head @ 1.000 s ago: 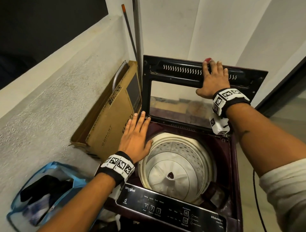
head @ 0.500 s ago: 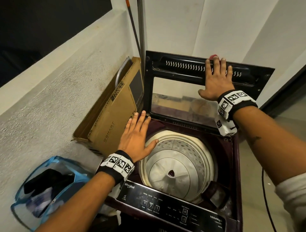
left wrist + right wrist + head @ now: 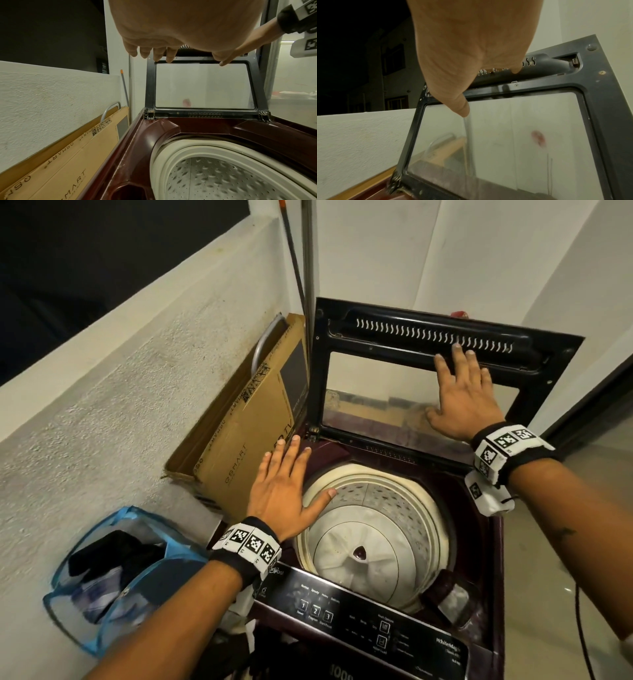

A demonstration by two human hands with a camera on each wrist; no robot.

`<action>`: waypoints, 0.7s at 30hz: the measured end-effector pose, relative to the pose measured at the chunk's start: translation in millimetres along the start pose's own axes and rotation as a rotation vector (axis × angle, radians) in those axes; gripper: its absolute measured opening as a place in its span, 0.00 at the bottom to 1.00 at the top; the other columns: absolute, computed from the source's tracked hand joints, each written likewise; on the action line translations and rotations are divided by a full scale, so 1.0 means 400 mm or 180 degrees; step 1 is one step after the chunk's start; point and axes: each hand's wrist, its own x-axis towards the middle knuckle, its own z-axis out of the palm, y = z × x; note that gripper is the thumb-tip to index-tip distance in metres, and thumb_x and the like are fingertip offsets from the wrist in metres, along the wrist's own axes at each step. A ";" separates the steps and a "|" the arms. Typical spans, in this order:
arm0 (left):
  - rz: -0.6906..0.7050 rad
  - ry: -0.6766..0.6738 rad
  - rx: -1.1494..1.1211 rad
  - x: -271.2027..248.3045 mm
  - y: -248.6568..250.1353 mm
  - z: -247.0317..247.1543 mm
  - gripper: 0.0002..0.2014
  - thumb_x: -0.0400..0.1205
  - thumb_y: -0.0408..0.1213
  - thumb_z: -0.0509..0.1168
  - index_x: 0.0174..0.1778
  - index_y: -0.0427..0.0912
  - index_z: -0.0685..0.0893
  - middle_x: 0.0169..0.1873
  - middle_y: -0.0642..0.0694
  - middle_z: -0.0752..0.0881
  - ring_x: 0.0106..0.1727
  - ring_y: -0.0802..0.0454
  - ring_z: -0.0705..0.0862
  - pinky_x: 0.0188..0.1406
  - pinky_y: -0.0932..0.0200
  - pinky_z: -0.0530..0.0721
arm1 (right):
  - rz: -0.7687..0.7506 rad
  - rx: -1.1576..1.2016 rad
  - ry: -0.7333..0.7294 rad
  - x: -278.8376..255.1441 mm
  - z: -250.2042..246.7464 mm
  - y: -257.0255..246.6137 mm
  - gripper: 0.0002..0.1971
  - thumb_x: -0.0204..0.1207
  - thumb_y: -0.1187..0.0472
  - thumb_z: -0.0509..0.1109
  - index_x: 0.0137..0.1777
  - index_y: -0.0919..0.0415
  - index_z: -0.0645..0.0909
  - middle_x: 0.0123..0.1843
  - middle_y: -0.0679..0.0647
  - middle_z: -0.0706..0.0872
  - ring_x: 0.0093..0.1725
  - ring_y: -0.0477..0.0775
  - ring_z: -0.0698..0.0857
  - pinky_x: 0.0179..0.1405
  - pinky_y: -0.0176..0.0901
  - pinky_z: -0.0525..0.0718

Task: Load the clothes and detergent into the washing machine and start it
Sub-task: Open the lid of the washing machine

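Note:
The maroon top-load washing machine [image 3: 493,563] stands with its dark glass lid [image 3: 394,350] raised upright. Its white drum [image 3: 376,529] holds no clothes. My left hand [image 3: 284,484] lies flat with straight fingers over the machine's left rim, thumb over the drum's edge. My right hand [image 3: 460,392] presses flat against the inside of the lid, fingertips on the vent slots. A blue see-through bag [image 3: 78,621] with dark clothes [image 3: 113,556] sits on the floor at the lower left. No detergent is in sight. The wrist views show the left hand [image 3: 171,33], the drum [image 3: 214,175] and the right hand [image 3: 471,60] on the lid [image 3: 599,108].
A flat cardboard box [image 3: 246,440] leans between the machine and the rough white wall [image 3: 102,405]. Two poles [image 3: 308,251] stand in the corner behind the lid. The control panel [image 3: 359,618] runs along the front edge. A dark cable [image 3: 579,628] hangs at the right.
My right hand has slid down from the lid's top edge to the vent slots and glass. The left hand has stayed on the rim. The view has shifted slightly.

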 end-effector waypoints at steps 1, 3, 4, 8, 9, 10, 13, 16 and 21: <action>-0.0053 0.0001 -0.0017 -0.008 -0.004 -0.001 0.45 0.80 0.74 0.45 0.86 0.46 0.57 0.87 0.44 0.50 0.88 0.45 0.45 0.86 0.42 0.47 | -0.0053 0.0017 -0.0024 -0.009 0.006 -0.008 0.50 0.73 0.51 0.73 0.88 0.59 0.46 0.89 0.67 0.44 0.88 0.72 0.46 0.84 0.74 0.53; -0.0178 -0.0014 -0.0051 -0.033 -0.020 -0.002 0.45 0.80 0.74 0.45 0.86 0.46 0.57 0.87 0.44 0.50 0.88 0.45 0.45 0.86 0.41 0.47 | -0.0190 0.0024 -0.0099 -0.026 0.021 -0.036 0.49 0.73 0.51 0.73 0.88 0.59 0.48 0.89 0.67 0.46 0.88 0.72 0.49 0.84 0.73 0.55; -0.0252 -0.0017 -0.0053 -0.052 -0.036 -0.003 0.45 0.80 0.74 0.45 0.86 0.46 0.58 0.87 0.45 0.50 0.88 0.45 0.45 0.86 0.41 0.48 | -0.0270 0.0036 -0.0144 -0.031 0.029 -0.060 0.49 0.74 0.50 0.73 0.88 0.59 0.49 0.89 0.67 0.47 0.87 0.73 0.50 0.84 0.73 0.56; -0.0528 -0.0096 -0.0003 -0.116 -0.107 0.001 0.44 0.80 0.74 0.43 0.85 0.46 0.58 0.87 0.45 0.49 0.88 0.45 0.45 0.86 0.39 0.49 | -0.0502 0.0153 -0.0362 -0.044 0.055 -0.159 0.46 0.76 0.48 0.73 0.87 0.57 0.51 0.89 0.66 0.48 0.87 0.72 0.52 0.84 0.71 0.57; -0.0635 -0.0117 0.0006 -0.138 -0.137 0.001 0.44 0.80 0.73 0.43 0.86 0.46 0.57 0.87 0.45 0.48 0.88 0.45 0.44 0.86 0.39 0.48 | -0.0587 0.0182 -0.0418 -0.041 0.063 -0.196 0.45 0.76 0.49 0.73 0.87 0.57 0.52 0.89 0.66 0.49 0.87 0.72 0.52 0.84 0.70 0.58; -0.0721 -0.0132 0.0007 -0.154 -0.160 0.002 0.44 0.80 0.73 0.42 0.86 0.46 0.57 0.88 0.46 0.47 0.88 0.45 0.44 0.86 0.39 0.48 | -0.0658 0.0214 -0.0443 -0.041 0.069 -0.223 0.44 0.75 0.49 0.73 0.87 0.57 0.54 0.89 0.66 0.51 0.87 0.72 0.53 0.84 0.70 0.59; -0.1006 -0.0085 -0.0038 -0.214 -0.238 -0.004 0.43 0.81 0.73 0.42 0.86 0.47 0.57 0.87 0.46 0.48 0.88 0.45 0.44 0.86 0.39 0.49 | -0.0928 0.0274 -0.0535 -0.030 0.088 -0.328 0.43 0.74 0.49 0.74 0.85 0.60 0.60 0.87 0.68 0.56 0.85 0.72 0.58 0.82 0.69 0.64; -0.1267 -0.0061 -0.0079 -0.279 -0.325 -0.012 0.41 0.82 0.71 0.42 0.85 0.46 0.58 0.87 0.45 0.49 0.87 0.44 0.47 0.85 0.38 0.51 | -0.1159 0.0288 -0.0671 -0.018 0.101 -0.452 0.41 0.74 0.49 0.74 0.84 0.61 0.63 0.86 0.69 0.60 0.84 0.72 0.61 0.82 0.68 0.66; -0.2003 0.0152 -0.0271 -0.416 -0.526 -0.019 0.36 0.84 0.64 0.45 0.84 0.45 0.62 0.85 0.41 0.59 0.85 0.39 0.58 0.82 0.36 0.61 | -0.1636 0.0302 -0.0947 -0.008 0.119 -0.679 0.36 0.76 0.50 0.73 0.82 0.60 0.67 0.84 0.66 0.65 0.82 0.71 0.65 0.78 0.65 0.71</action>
